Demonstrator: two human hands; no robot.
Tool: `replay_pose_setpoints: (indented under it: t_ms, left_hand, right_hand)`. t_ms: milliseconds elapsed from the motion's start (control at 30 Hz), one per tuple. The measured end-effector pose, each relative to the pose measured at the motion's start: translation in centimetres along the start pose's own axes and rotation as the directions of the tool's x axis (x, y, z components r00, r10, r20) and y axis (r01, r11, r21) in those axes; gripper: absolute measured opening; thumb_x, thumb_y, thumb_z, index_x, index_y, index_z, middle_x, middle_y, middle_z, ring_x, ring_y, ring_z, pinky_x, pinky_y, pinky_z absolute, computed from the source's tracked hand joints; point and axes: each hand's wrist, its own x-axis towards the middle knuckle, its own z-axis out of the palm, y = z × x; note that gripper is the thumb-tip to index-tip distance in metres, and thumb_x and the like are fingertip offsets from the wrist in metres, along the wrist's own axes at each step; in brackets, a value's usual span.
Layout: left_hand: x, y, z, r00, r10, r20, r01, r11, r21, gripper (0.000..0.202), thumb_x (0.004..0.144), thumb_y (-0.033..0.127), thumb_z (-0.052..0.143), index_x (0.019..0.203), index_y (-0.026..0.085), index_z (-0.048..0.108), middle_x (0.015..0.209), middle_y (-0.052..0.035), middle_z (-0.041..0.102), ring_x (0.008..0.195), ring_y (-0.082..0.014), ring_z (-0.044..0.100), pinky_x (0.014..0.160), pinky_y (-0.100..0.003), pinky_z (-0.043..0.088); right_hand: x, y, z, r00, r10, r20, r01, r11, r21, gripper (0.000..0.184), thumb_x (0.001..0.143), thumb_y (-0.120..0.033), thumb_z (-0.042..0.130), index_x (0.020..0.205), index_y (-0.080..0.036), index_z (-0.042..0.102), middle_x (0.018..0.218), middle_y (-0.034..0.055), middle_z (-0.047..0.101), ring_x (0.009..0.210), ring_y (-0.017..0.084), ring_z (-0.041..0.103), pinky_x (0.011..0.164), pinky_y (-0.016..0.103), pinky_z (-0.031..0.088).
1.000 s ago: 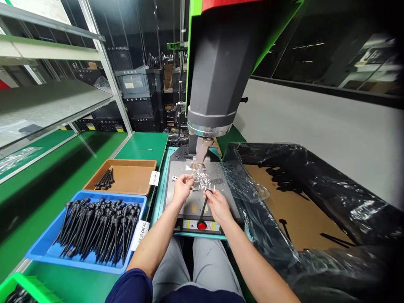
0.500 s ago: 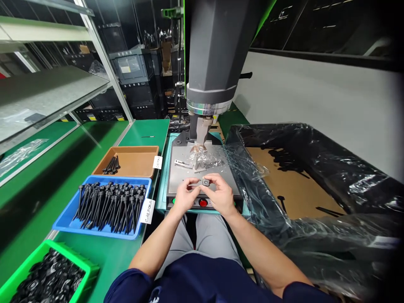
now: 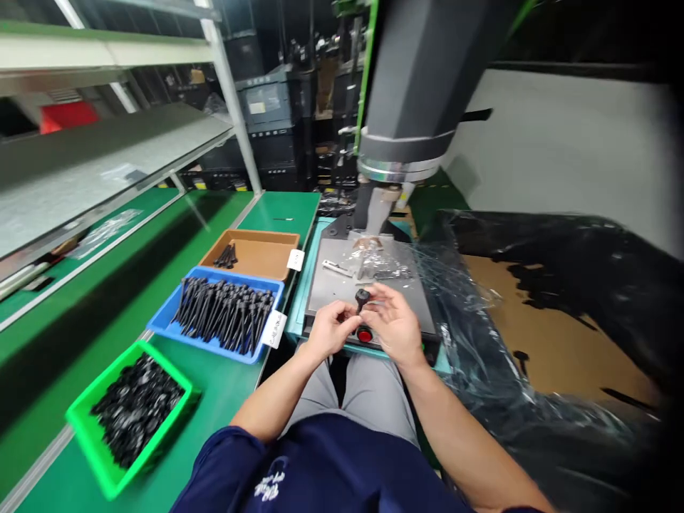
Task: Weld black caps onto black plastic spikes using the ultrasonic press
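A small black knob-headed plastic part (image 3: 363, 295) stands upright between my two hands, above the front edge of the machine's grey plate. My left hand (image 3: 332, 330) is closed in a pinch at its lower stem. From the other side, the thumb and curled fingers of my right hand (image 3: 395, 326) grip it near the head. Fingers hide the part's lower end. Just below sits a red button (image 3: 364, 334). Behind my hands, crumpled clear plastic film (image 3: 382, 263) and a small box-cutter-like tool (image 3: 336, 268) lie on the plate (image 3: 331, 288).
Overhead hangs a grey press head (image 3: 411, 107) with a metal horn (image 3: 380, 208). To the left are a brown tray (image 3: 261, 254) with a few black parts, a blue tray (image 3: 214, 345) full of them, and a green bin (image 3: 80, 420). A film-lined box (image 3: 496, 285) stands right.
The view has swung left, so everything appears further right. The black part, earlier seen end-on, is now upright with its head on top. My right fingers have spread slightly.
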Motion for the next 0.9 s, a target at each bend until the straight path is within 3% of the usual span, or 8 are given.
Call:
replay_pose_setpoints:
  t_ms: [133, 300, 400, 500, 667, 900]
  left_hand:
    - [-2.6, 0.8, -5.3, 0.978, -0.104, -0.179, 0.109, 0.994, 0.015, 0.023, 0.079, 0.040, 0.065, 0.085, 0.018, 0.069, 0.076, -0.0039, 0.064, 0.070, -0.0167, 0.057, 0.067, -0.029, 0.048]
    - [-6.4, 0.4, -15.1, 0.858, -0.067, -0.510, 0.216, 0.947, 0.239, 0.022, 0.083, 0.035, 0.060, 0.092, 0.019, 0.070, 0.085, -0.0046, 0.069, 0.077, -0.0186, 0.061, 0.075, -0.030, 0.048]
    - [-8.0, -0.7, -20.6, 0.778, -0.014, -0.629, 0.382, 0.805, 0.453, 0.020, 0.085, 0.030, 0.057, 0.094, 0.018, 0.071, 0.086, -0.0055, 0.071, 0.078, -0.0195, 0.063, 0.077, -0.031, 0.048]
    - [-8.2, -2.2, -24.4, 0.724, -0.044, -0.689, 0.561, 0.619, 0.550, 0.018, 0.083, 0.025, 0.058, 0.094, 0.018, 0.071, 0.089, -0.0078, 0.072, 0.082, -0.0221, 0.064, 0.081, -0.033, 0.047]
    - [-7.0, -4.3, -26.5, 0.701, -0.244, -0.670, 0.707, 0.363, 0.607, 0.015, 0.080, 0.022, 0.063, 0.092, 0.019, 0.071, 0.097, -0.0108, 0.072, 0.091, -0.0253, 0.065, 0.082, -0.035, 0.047]
    - [-6.6, -5.8, -26.0, 0.691, -0.326, -0.645, 0.723, 0.315, 0.615, 0.017, 0.078, 0.024, 0.067, 0.093, 0.020, 0.072, 0.097, -0.0091, 0.073, 0.092, -0.0246, 0.065, 0.082, -0.034, 0.048]
  right_hand:
    - [-0.6, 0.6, -1.1, 0.999, 0.035, -0.019, -0.035, 0.999, -0.016, 0.053, 0.068, -0.039, 0.081, 0.114, -0.022, 0.058, 0.099, 0.0075, 0.067, 0.094, 0.022, 0.064, 0.081, 0.037, 0.054]
    - [-1.4, 3.2, -2.2, 0.987, 0.161, -0.019, -0.161, 0.986, -0.039, 0.050, 0.067, -0.045, 0.081, 0.105, -0.018, 0.063, 0.085, 0.0057, 0.068, 0.078, 0.020, 0.067, 0.069, 0.035, 0.057]
    - [-1.8, 4.3, -2.2, 0.972, 0.234, -0.017, -0.234, 0.972, -0.027, 0.049, 0.066, -0.046, 0.082, 0.102, -0.017, 0.065, 0.082, 0.0049, 0.069, 0.071, 0.018, 0.067, 0.063, 0.031, 0.057]
    - [-2.1, 4.8, -1.9, 0.955, 0.297, 0.002, -0.297, 0.955, -0.007, 0.049, 0.064, -0.047, 0.084, 0.098, -0.017, 0.066, 0.081, 0.0050, 0.069, 0.069, 0.018, 0.068, 0.061, 0.029, 0.058]
    - [-2.3, 4.9, -2.1, 0.939, 0.340, 0.049, -0.338, 0.940, -0.041, 0.049, 0.062, -0.050, 0.084, 0.096, -0.018, 0.068, 0.081, 0.0063, 0.071, 0.069, 0.018, 0.069, 0.062, 0.028, 0.058]
    - [-3.0, 4.5, -3.9, 0.916, 0.399, -0.049, -0.402, 0.913, -0.072, 0.058, 0.052, -0.057, 0.086, 0.090, -0.016, 0.069, 0.077, 0.0059, 0.070, 0.065, 0.019, 0.068, 0.060, 0.028, 0.058]
